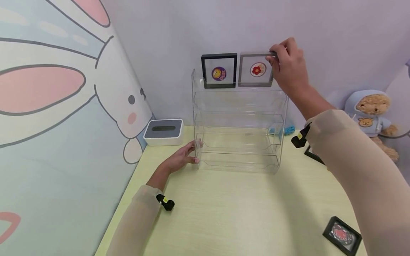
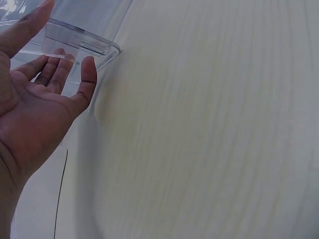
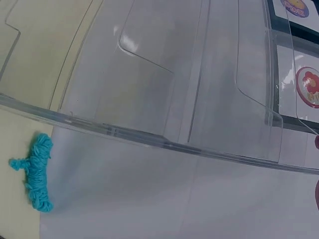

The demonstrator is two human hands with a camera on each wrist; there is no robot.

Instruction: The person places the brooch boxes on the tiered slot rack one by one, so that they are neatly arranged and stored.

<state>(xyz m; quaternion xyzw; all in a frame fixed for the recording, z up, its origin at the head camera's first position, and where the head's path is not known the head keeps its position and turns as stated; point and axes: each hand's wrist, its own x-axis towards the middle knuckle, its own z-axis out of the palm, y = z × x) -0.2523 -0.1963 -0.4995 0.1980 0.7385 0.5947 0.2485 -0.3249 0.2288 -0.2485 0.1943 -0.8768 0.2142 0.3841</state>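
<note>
A clear acrylic tiered rack [image 1: 237,138] stands on the table against the wall. My left hand [image 1: 183,156] touches its lower left side with relaxed, spread fingers; in the left wrist view the hand [image 2: 42,102] is beside the rack's bottom corner [image 2: 107,47]. On the top tier, a black display frame with a yellow-and-purple round badge [image 1: 219,73] stands upright at left. Next to it is a display frame with a red flower badge [image 1: 257,69], whose upper right corner my right hand [image 1: 289,65] pinches. Only fingertips of that hand show at the right wrist view's edge.
A white tissue box with a grey top [image 1: 164,131] stands left of the rack. Blue yarn [image 3: 39,172] lies behind its right side. A teddy bear in a blue hoodie [image 1: 368,113] sits at right. Another black frame [image 1: 342,234] lies front right; one more [image 1: 312,154] is partly behind my sleeve.
</note>
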